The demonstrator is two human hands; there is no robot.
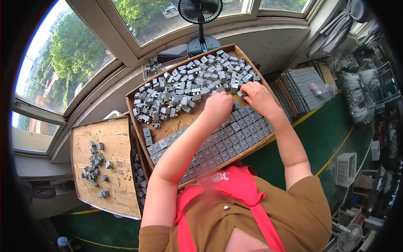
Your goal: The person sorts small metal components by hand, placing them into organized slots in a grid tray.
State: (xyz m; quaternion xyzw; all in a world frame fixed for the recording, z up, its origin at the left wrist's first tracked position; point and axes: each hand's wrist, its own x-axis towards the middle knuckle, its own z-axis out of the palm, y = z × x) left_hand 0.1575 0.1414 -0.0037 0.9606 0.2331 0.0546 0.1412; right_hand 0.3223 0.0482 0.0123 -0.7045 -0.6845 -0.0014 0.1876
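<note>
A wooden tray (137,126) stands in front of me. Its far half holds a loose heap of small grey plastic blocks (180,86), some with metal bits showing. Nearer to me, similar blocks stand in close, straight rows (224,140). My left hand (219,107) is closed, knuckles up, over the border between heap and rows; what its fingers hold, if anything, is hidden. Just right of it, my right hand (257,97) pinches a small grey block (242,95) between thumb and fingers, at the right end of the heap.
On the left, a wooden board (119,168) bears several scattered blocks (95,161); more blocks lie in a gap beside it. A black fan (201,40) and a clear plastic box (145,71) stand by the window. Stacked grey trays (304,88) are at the right.
</note>
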